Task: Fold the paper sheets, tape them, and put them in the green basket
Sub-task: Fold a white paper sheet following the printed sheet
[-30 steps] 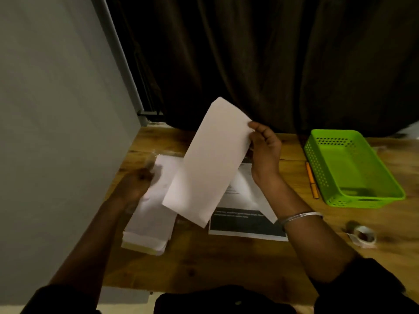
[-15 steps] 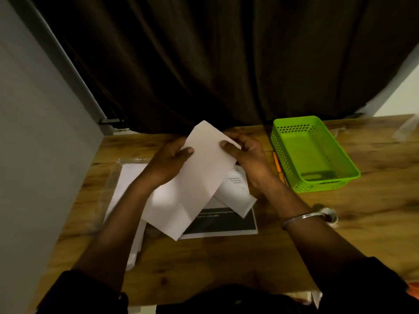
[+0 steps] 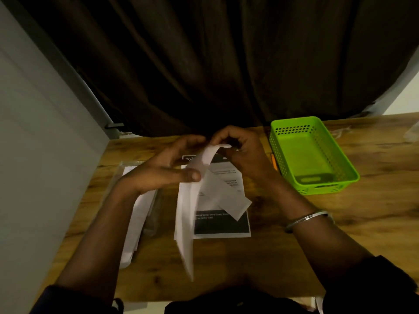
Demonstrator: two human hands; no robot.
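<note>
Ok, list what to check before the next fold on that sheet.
1. Right hand pinches the top end of the sheet: ok.
2. Left hand has a firm hold on the sheet: cannot tell. Its thumb is at the sheet's edge, but the grip is unclear.
3. Sheet edges lined up: cannot tell. The sheet is bent over and blurred.
4. Basket upright with room inside: ok.
5. Tape within reach: cannot tell, none in view.
6. Flat spot to press the crease: ok. The printed page lies flat on the table under the sheet.
</note>
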